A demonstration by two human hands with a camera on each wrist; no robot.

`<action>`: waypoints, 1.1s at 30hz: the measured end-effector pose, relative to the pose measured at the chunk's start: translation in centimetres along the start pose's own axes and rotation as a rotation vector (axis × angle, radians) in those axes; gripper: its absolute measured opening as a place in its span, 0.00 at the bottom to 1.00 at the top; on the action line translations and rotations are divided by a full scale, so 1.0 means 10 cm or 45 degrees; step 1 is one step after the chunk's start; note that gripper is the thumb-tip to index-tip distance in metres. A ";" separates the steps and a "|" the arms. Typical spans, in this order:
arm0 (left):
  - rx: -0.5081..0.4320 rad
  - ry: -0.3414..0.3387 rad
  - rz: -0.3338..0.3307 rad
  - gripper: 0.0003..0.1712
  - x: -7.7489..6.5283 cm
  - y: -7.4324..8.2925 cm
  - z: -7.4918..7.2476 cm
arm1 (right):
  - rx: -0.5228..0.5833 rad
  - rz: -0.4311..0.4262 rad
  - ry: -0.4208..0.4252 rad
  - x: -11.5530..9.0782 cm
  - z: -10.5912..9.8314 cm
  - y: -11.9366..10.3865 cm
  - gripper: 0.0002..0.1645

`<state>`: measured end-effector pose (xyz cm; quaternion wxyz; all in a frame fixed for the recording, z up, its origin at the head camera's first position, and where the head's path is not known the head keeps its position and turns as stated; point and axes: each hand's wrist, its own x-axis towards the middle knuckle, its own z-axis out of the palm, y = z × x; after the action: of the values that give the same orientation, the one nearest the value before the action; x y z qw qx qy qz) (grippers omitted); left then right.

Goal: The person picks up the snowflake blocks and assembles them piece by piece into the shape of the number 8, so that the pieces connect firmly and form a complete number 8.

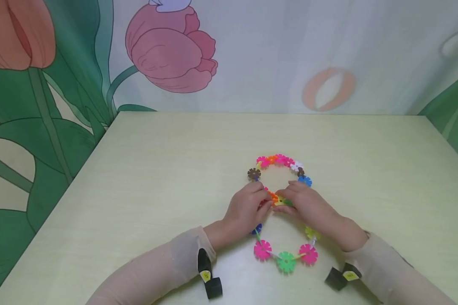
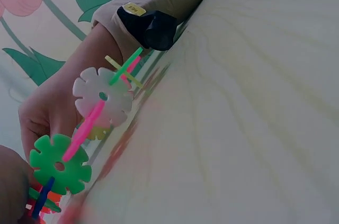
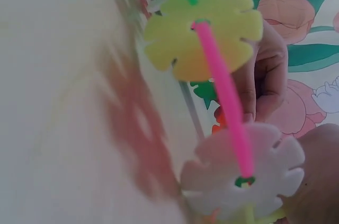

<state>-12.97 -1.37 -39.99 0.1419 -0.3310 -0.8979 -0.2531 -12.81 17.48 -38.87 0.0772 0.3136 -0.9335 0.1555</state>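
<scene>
Notched plastic snowflake discs are linked into two joined loops on the table. The far loop shows a brown disc [image 1: 254, 174], pink discs [image 1: 280, 159] and a blue disc [image 1: 305, 181]; the near one has a light green disc [image 1: 286, 262] between pink discs [image 1: 262, 250]. Where the loops meet, my left hand [image 1: 246, 207] pinches the chain beside an orange disc [image 1: 273, 198]. From the other side, my right hand [image 1: 309, 205] pinches it by a yellow disc [image 1: 280, 201] and a green one. Fingers partly hide these middle discs. A white disc [image 2: 101, 97] shows in the left wrist view.
Both hands work over a pale table [image 1: 168, 169]. Behind its far edge hangs a white backdrop [image 1: 259, 55] with painted flowers. Small black cameras [image 1: 213, 288] are strapped at the cuffs, low over the tabletop on either side of the near loop.
</scene>
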 end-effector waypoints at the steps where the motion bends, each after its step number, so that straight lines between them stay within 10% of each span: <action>1: 0.011 -0.016 -0.012 0.04 0.00 0.00 0.00 | -0.018 -0.007 0.005 0.00 0.00 0.00 0.21; 10: 0.246 -0.029 0.035 0.11 0.02 -0.05 -0.09 | -0.082 -0.037 -0.040 0.04 -0.06 0.06 0.24; 20: 0.048 -0.117 -0.373 0.11 0.23 -0.34 -0.23 | 0.076 0.139 -0.258 0.21 -0.52 0.09 0.15; 33: -0.067 -0.289 -0.390 0.23 0.46 -0.58 -0.08 | 0.122 0.384 -0.259 0.52 -0.19 -0.11 0.14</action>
<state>-20.19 -3.18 -39.42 -0.0091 -0.2205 -0.9411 -0.2563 -16.15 14.34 -35.55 -0.0569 0.1874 -0.9645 0.1772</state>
